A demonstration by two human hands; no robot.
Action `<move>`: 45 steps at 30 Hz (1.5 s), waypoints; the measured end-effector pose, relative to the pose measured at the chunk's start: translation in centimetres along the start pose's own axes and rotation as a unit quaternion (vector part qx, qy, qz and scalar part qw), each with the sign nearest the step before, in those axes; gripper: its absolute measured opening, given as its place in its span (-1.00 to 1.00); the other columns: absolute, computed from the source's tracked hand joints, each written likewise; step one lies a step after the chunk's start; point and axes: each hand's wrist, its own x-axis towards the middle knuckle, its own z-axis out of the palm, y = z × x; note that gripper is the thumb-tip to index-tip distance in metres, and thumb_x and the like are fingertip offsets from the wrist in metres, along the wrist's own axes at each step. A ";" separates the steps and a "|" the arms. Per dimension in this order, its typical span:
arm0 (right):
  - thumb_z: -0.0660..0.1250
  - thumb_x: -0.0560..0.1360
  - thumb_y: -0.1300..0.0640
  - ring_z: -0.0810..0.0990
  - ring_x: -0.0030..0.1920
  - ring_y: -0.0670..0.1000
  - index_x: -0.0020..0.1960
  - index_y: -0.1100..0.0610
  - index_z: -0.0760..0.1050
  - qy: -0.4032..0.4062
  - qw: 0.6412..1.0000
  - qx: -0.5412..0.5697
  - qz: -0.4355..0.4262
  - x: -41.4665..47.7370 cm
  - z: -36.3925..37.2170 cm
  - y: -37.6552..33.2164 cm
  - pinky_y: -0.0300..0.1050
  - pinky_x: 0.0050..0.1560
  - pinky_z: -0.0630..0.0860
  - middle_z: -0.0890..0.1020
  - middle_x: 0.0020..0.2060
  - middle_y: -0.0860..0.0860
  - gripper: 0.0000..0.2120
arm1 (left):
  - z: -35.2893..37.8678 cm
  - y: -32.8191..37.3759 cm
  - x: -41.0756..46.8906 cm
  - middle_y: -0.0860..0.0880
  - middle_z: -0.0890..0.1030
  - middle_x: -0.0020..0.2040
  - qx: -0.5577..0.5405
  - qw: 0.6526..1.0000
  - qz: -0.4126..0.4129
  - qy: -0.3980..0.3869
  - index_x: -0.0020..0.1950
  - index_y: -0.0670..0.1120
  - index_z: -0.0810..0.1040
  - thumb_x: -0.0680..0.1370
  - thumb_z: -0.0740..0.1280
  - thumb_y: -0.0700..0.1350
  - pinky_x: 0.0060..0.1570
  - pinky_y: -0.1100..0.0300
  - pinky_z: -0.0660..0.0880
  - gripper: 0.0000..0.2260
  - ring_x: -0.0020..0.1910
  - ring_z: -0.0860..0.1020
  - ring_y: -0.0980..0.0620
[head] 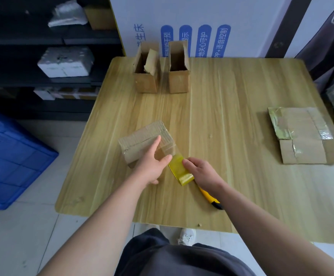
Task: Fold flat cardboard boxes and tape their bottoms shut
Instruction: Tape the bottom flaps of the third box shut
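My right hand (202,174) curls its fingers round the yellow tape (180,170) by the counter's (221,116) near edge, wrist over a knife (210,198). My left hand (152,166) presses straight fingers on the taped brown box (140,140) just beside it. Upright boxes (146,82) stand at the far edge, tops open. The panel (241,16) behind reads "语音控制".

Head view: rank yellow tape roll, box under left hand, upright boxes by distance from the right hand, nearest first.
1. Yellow tape roll, held in the right hand.
2. Box under the left hand, just leftward.
3. Upright boxes, far edge; the pair too close to call.
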 end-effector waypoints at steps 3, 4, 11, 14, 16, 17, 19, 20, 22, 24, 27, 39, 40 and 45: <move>0.18 0.63 0.04 0.44 -0.28 -0.11 -0.10 0.14 0.58 -0.002 1.000 0.011 -0.005 0.0 0.3 0.0 -0.32 -0.26 0.36 0.52 -0.32 -0.08 -0.72 | 1.7 -0.5 0.0 -0.14 0.52 0.13 -0.142 0.990 0.012 0.022 0.43 0.48 0.07 0.57 0.36 -0.08 -0.19 -0.08 0.65 -0.32 -0.13 0.59 -0.02; 0.18 0.63 0.04 0.46 -0.26 -0.10 -0.08 0.14 0.59 -0.006 1.000 0.012 -0.005 0.1 0.4 0.0 -0.29 -0.22 0.38 0.56 -0.29 -0.05 -0.73 | 2.3 -0.5 -0.1 -0.16 0.49 0.14 -0.173 0.984 0.016 0.032 0.44 0.46 0.07 0.57 0.36 -0.17 -0.23 -0.01 0.65 -0.29 -0.14 0.59 -0.01; 0.20 0.61 -0.02 0.50 -0.21 -0.10 0.00 0.09 0.59 0.026 0.999 -0.014 0.020 0.2 -0.4 1.8 -0.26 -0.21 0.40 0.58 -0.25 -0.09 -0.75 | 4.0 -1.1 0.8 -0.10 0.56 -0.04 -0.214 0.970 0.050 0.103 0.45 0.40 0.17 0.55 0.26 -0.41 -0.16 -0.03 0.65 -0.21 -0.06 0.58 0.00; 0.27 0.56 0.00 0.54 0.03 -0.01 0.19 0.08 0.52 0.088 0.986 -0.135 0.044 0.7 -1.4 4.0 -0.18 -0.03 0.42 0.59 0.02 -0.02 -0.74 | 3.6 -1.3 0.9 -0.12 0.57 -0.07 -0.202 0.974 0.059 0.088 0.44 0.42 0.16 0.55 0.27 -0.40 -0.16 0.00 0.65 -0.21 -0.04 0.58 0.00; 0.35 0.51 -0.04 0.52 0.11 0.02 0.30 0.07 0.44 0.089 0.973 -0.199 0.075 1.0 -1.7 5.6 -0.11 0.07 0.46 0.52 0.14 0.02 -0.60 | 3.5 -1.4 1.0 -0.12 0.59 -0.06 -0.196 0.975 0.065 0.085 0.44 0.43 0.15 0.54 0.30 -0.36 -0.13 -0.05 0.65 -0.22 0.00 0.61 -0.05; 0.37 0.49 -0.06 0.51 0.13 0.04 0.33 0.06 0.40 0.084 0.967 -0.222 0.089 1.0 -1.8 6.0 -0.07 0.09 0.48 0.50 0.17 0.03 -0.55 | 3.5 -1.5 1.0 -0.12 0.60 -0.05 -0.190 0.976 0.067 0.087 0.44 0.43 0.14 0.55 0.32 -0.33 -0.10 -0.09 0.65 -0.23 0.02 0.62 -0.07; 0.40 0.46 -0.07 0.50 0.15 0.07 0.35 0.07 0.36 0.068 0.955 -0.265 0.112 1.1 -1.8 6.7 -0.04 0.07 0.51 0.48 0.19 0.05 -0.48 | 3.6 -1.5 1.1 -0.10 0.62 -0.06 -0.170 0.978 0.074 0.097 0.42 0.46 0.13 0.55 0.35 -0.28 -0.06 -0.13 0.63 -0.25 0.01 0.63 -0.08; 0.41 0.45 -0.07 0.50 0.13 0.07 0.34 0.07 0.35 0.058 0.949 -0.287 0.119 1.2 -1.8 6.9 -0.05 0.02 0.51 0.48 0.17 0.05 -0.47 | 3.7 -1.5 1.1 -0.09 0.62 -0.07 -0.164 0.978 0.078 0.100 0.41 0.47 0.13 0.55 0.35 -0.27 -0.05 -0.13 0.63 -0.25 0.00 0.63 -0.08; 0.39 0.43 -0.03 0.52 0.02 0.07 0.27 0.06 0.37 0.044 0.935 -0.329 0.124 1.3 -1.6 7.0 -0.09 -0.14 0.46 0.51 0.11 0.04 -0.54 | 3.6 -1.6 1.2 -0.09 0.62 -0.08 -0.165 0.978 0.081 0.100 0.40 0.49 0.13 0.54 0.37 -0.28 -0.07 -0.12 0.64 -0.23 -0.01 0.64 -0.06; 0.34 0.44 0.03 0.53 -0.10 0.06 0.20 0.06 0.41 0.037 0.927 -0.354 0.121 1.4 -1.8 6.8 -0.14 -0.26 0.42 0.54 0.02 0.03 -0.64 | 3.5 -1.6 1.2 -0.08 0.61 -0.09 -0.168 0.977 0.083 0.098 0.40 0.48 0.14 0.53 0.38 -0.29 -0.08 -0.10 0.64 -0.22 0.00 0.63 -0.05; 0.32 0.46 0.09 0.54 -0.18 0.07 0.18 0.06 0.42 0.031 0.956 -0.264 0.122 1.3 -2.9 5.9 -0.14 -0.31 0.44 0.56 -0.07 0.05 -0.70 | 3.4 -1.6 1.1 -0.11 0.61 -0.07 -0.177 0.976 0.083 0.092 0.42 0.45 0.15 0.53 0.38 -0.31 -0.11 -0.02 0.65 -0.22 0.02 0.63 -0.06; 0.28 0.50 -0.14 0.63 -0.25 0.05 -0.05 -0.01 0.61 -0.050 0.954 -0.292 -0.049 1.6 -8.1 -4.6 -0.01 -0.20 0.60 0.64 -0.25 0.01 -0.75 | 3.4 -1.2 1.2 -0.09 0.64 -0.05 -0.157 0.978 0.088 0.101 0.44 0.42 0.13 0.56 0.37 -0.21 -0.09 0.05 0.60 -0.29 -0.02 0.62 0.00; 0.28 0.50 -0.16 0.63 -0.24 0.07 -0.02 0.00 0.62 -0.064 0.944 -0.321 -0.046 1.7 -8.0 -5.1 0.02 -0.18 0.61 0.64 -0.23 0.02 -0.72 | 3.3 -1.2 1.2 -0.10 0.64 -0.04 -0.156 0.979 0.088 0.098 0.45 0.41 0.13 0.56 0.37 -0.21 -0.11 0.10 0.58 -0.29 -0.02 0.62 0.00; 0.26 0.53 -0.19 0.50 -0.35 0.03 -0.04 0.09 0.62 -0.086 0.917 -0.390 -0.016 2.9 -6.9 -6.8 0.00 -0.27 0.55 0.64 -0.20 0.09 -0.64 | 3.0 -1.0 1.6 -0.10 0.64 -0.06 -0.166 0.978 0.082 0.099 0.42 0.41 0.20 0.53 0.39 -0.25 0.08 -0.08 0.58 -0.29 -0.03 0.63 0.00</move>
